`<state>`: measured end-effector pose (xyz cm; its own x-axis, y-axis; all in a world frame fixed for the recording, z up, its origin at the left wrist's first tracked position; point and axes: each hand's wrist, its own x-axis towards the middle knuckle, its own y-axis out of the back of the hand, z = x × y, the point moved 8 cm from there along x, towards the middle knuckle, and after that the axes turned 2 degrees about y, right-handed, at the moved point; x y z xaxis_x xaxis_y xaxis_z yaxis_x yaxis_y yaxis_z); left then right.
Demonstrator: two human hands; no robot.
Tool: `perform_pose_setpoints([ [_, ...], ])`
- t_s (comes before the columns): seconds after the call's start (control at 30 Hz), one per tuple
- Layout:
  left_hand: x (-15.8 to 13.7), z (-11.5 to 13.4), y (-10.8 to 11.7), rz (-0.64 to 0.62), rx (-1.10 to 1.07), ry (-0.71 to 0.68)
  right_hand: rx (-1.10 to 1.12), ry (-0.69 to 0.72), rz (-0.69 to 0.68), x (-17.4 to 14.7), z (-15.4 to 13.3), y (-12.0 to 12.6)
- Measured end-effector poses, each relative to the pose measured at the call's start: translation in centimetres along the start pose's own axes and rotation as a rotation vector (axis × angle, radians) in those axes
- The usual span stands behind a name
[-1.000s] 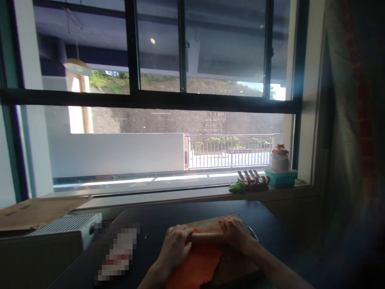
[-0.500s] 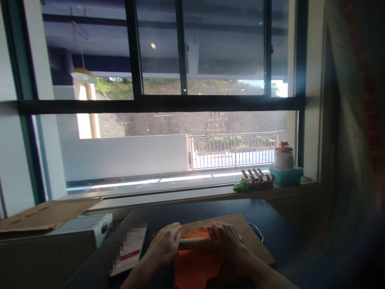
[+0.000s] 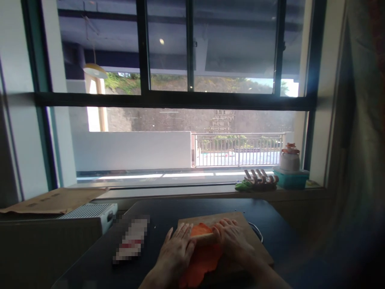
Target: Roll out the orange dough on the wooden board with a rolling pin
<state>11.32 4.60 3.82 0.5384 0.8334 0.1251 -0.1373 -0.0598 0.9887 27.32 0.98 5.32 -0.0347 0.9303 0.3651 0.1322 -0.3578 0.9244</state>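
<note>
A pale rolling pin (image 3: 203, 237) lies across a thin orange sheet (image 3: 206, 257), which looks like dough or clay; I cannot tell which. My left hand (image 3: 177, 249) is on the pin's left end, fingers stretched forward over it and thumb along its near side. At the other end, my right hand (image 3: 233, 239) grips the pin with its fingers bent over the top. The sheet has an uneven edge and rests on a wooden board (image 3: 252, 241). Both hands cover the pin's ends and part of the sheet.
The board lies on a dark table (image 3: 162, 212), with a metal handle (image 3: 256, 230) at its right. A blurred-out flat device (image 3: 132, 241) is left. Brown cardboard (image 3: 57, 200) lies on a white appliance (image 3: 105, 218). The sill holds a teal box (image 3: 291, 178) and a green-and-brown object (image 3: 257, 180).
The rolling pin has tilted, its right end now farther forward. My left fingers have straightened from a curled grip and spread over the pin. The view has shifted slightly left.
</note>
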Motion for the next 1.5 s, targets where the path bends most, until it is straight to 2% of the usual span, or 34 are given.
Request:
perform_pose_setpoints([
  [0.17,4.3,-1.0,0.5,0.032,0.011,0.078,-0.012,-0.124,-0.029,2.9,1.0,-0.5],
  [0.23,5.3,-1.2,0.6,0.039,0.008,0.102,-0.008,-0.128,-0.022,3.4,1.4,-1.1],
  [0.3,5.1,-1.1,0.7,0.060,0.001,0.092,-0.005,-0.111,0.018,2.9,1.4,-1.5],
  [0.4,2.2,-0.5,0.6,0.079,-0.007,0.045,0.014,-0.091,0.081,0.3,1.2,-2.0],
  [0.5,-1.3,0.2,0.1,0.039,-0.030,0.009,0.029,-0.080,0.102,-3.1,0.7,-2.3],
  [0.6,-2.8,0.4,-0.1,0.003,-0.050,-0.011,0.032,-0.067,0.101,-4.6,0.4,-2.2],
  [0.7,-1.1,0.0,-0.1,-0.009,-0.044,0.014,0.008,-0.095,0.059,-2.8,0.7,-2.1],
  [0.83,2.9,-0.7,0.8,0.035,-0.024,0.075,-0.016,-0.150,-0.009,1.3,1.3,-2.2],
  [0.9,3.7,-0.8,1.0,0.047,-0.020,0.086,-0.018,-0.171,-0.022,2.3,1.6,-2.5],
  [1.0,2.6,-0.8,0.7,0.054,-0.028,0.080,-0.012,-0.177,-0.003,1.4,1.6,-3.0],
  [1.13,-1.0,-0.4,-0.6,0.035,-0.061,0.032,-0.009,-0.118,0.065,-2.6,0.8,-2.9],
  [1.23,-2.3,-0.2,-0.9,0.034,-0.074,0.006,-0.006,-0.074,0.085,-4.2,0.2,-2.4],
  [1.33,-1.0,-0.3,-0.3,0.041,-0.063,0.028,0.004,-0.119,0.056,-3.0,0.5,-2.1],
  [1.5,2.9,-0.6,1.3,0.057,-0.033,0.104,-0.002,-0.182,0.025,1.4,1.1,-1.5],
])
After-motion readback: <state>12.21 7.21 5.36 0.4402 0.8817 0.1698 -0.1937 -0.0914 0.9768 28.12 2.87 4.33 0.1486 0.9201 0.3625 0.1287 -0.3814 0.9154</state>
